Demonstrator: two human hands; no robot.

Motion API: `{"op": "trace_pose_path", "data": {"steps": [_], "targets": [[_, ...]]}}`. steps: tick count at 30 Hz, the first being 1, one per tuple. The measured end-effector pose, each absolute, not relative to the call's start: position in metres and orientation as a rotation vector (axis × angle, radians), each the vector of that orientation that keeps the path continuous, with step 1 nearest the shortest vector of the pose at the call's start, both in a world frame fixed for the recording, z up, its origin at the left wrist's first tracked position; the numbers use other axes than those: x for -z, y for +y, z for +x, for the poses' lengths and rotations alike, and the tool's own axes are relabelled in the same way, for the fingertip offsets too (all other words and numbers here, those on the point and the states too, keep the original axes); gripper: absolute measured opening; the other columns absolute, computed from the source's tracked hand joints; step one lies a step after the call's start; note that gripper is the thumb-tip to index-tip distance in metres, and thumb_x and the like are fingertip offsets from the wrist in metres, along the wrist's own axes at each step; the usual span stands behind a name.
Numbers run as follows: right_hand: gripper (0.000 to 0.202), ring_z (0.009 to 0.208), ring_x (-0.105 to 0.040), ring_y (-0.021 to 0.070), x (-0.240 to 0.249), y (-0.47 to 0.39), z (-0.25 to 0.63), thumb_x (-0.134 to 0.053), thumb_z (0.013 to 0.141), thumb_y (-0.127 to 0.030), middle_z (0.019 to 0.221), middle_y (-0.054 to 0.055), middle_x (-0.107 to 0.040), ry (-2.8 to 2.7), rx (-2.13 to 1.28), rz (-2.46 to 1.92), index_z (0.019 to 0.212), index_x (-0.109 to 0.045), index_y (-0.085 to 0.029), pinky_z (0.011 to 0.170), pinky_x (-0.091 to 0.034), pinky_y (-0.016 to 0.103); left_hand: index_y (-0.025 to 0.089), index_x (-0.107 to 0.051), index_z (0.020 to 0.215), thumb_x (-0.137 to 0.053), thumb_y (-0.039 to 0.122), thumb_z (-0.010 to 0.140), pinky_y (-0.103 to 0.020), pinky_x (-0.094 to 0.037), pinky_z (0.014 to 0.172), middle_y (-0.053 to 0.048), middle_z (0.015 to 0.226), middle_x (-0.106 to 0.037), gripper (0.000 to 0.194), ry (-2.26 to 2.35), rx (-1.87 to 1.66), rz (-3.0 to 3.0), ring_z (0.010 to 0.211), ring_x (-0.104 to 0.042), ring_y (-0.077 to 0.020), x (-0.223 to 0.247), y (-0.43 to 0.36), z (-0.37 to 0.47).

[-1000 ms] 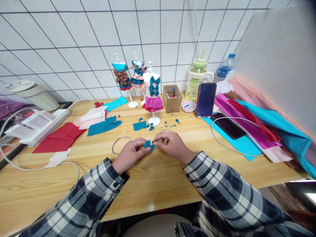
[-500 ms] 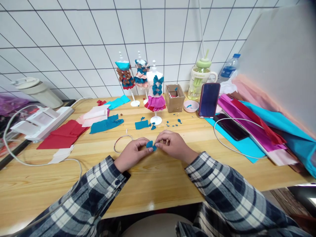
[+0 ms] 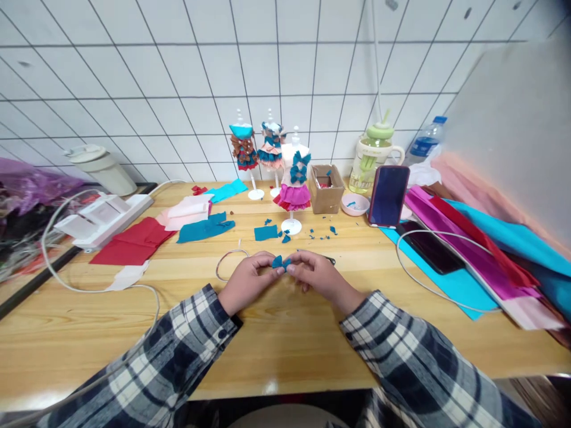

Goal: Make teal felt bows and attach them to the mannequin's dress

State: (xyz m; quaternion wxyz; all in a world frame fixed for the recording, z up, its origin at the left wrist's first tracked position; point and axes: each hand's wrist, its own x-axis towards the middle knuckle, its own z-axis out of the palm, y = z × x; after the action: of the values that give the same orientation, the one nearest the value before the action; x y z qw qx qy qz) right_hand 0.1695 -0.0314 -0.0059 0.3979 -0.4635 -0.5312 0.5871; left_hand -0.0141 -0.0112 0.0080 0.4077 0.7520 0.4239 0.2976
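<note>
Between my two hands is a small teal bow-shaped piece (image 3: 278, 261), pinched at its ends above the wooden table. My left hand (image 3: 252, 279) closes thumb and finger on its left part. Thumb and fingertips of my right hand (image 3: 317, 274) grip its right part. Just beyond lie a flat teal rectangle (image 3: 266, 232) and several teal scraps (image 3: 286, 239). A small mannequin (image 3: 292, 178) with teal bows and a magenta skirt stands behind them. Part of a dark tool (image 3: 330, 260) shows behind my right hand.
Two more dressed mannequins (image 3: 244, 148) stand behind. A cardboard box (image 3: 327, 196), pink bowl (image 3: 355, 205), propped phone (image 3: 388, 196) and green-lidded jug (image 3: 375, 154) stand right of them. Coloured sheets (image 3: 468, 238) lie right; red cloth (image 3: 134, 242), power strip (image 3: 107, 220) and cable left.
The view has shifted, so the table items appear farther right and slightly lower. My hands still pinch the teal piece, whose two sides now show more spread. A dark tool shows behind my right hand.
</note>
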Motion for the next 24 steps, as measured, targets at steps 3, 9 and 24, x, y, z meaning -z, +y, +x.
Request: {"op": "trace_pose_path", "data": {"steps": [3, 9, 24], "targets": [[0.032, 0.046, -0.043, 0.0068, 0.0069, -0.0332, 0.1630, -0.071, 0.065, -0.040, 0.056, -0.006, -0.050, -1.137, -1.533, -1.185, 0.084, -0.059, -0.017, 0.038, -0.035, 0.018, 0.017, -0.068, 0.079, -0.061, 0.035, 0.081, -0.029, -0.046, 0.081, -0.006, 0.086, -0.065, 0.019, 1.083, -0.798, 1.889, 0.085, -0.059, -0.0181, -0.0059, -0.0122, -0.0125], [0.030, 0.049, -0.044, 0.0082, 0.0011, -0.0331, 0.1654, -0.069, 0.064, -0.039, 0.059, -0.005, -0.050, -1.010, -1.527, -1.208, 0.082, -0.058, -0.018, 0.034, -0.032, 0.017, 0.018, -0.069, 0.087, -0.064, 0.034, 0.079, -0.031, -0.046, 0.085, -0.007, 0.091, -0.066, 0.019, 1.131, -0.747, 1.961, 0.089, -0.060, -0.0197, -0.0024, -0.0141, -0.0105], [0.038, 0.046, -0.047, 0.0079, 0.0024, -0.0311, 0.1673, -0.069, 0.067, -0.039, 0.069, -0.002, -0.060, -1.138, -1.485, -1.233, 0.097, -0.060, -0.018, 0.031, -0.034, 0.017, 0.017, -0.066, 0.076, -0.062, 0.034, 0.079, -0.030, -0.046, 0.079, -0.005, 0.082, -0.066, 0.018, 1.208, -0.827, 1.895, 0.081, -0.060, -0.0181, -0.0044, -0.0112, -0.0108]]}}
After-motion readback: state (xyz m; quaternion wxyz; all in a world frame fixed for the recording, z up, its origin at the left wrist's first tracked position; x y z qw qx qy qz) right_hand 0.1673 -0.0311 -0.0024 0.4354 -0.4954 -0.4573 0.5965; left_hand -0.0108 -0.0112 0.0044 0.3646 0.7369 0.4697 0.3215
